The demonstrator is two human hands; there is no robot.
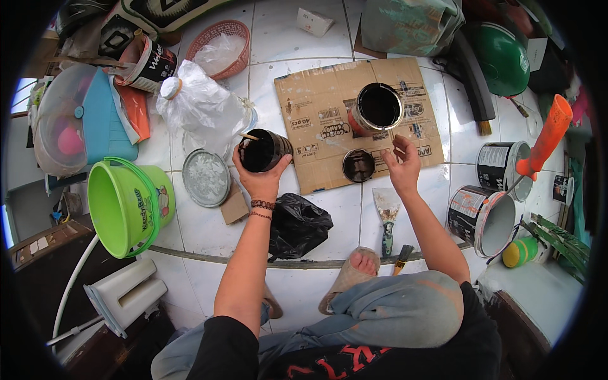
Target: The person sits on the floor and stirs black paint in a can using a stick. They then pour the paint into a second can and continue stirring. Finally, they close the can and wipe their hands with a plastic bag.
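My left hand (pixel 261 182) is wrapped round a dark tub (pixel 256 152) with black liquid inside, and a thin wooden stick (pixel 249 136) leans over its rim. Empty, with its fingers apart and slightly curled, my right hand (pixel 403 166) hovers by the near edge of a flattened cardboard sheet (pixel 304 120). Beyond that hand stands an opened metal paint can (pixel 379 106), its inside black. A round can lid (pixel 358 166) smeared with black paint lies left of my right hand, over the cardboard's near edge.
A paint scraper (pixel 387 218), a paintbrush (pixel 403 258) and a black plastic bag (pixel 299 225) lie near my feet. On the left are a grey lid (pixel 206 177), a bagged bottle (pixel 206 107) and a green bucket (pixel 130 206). Paint tins (pixel 468 212) and an orange-handled roller (pixel 546 136) stand right.
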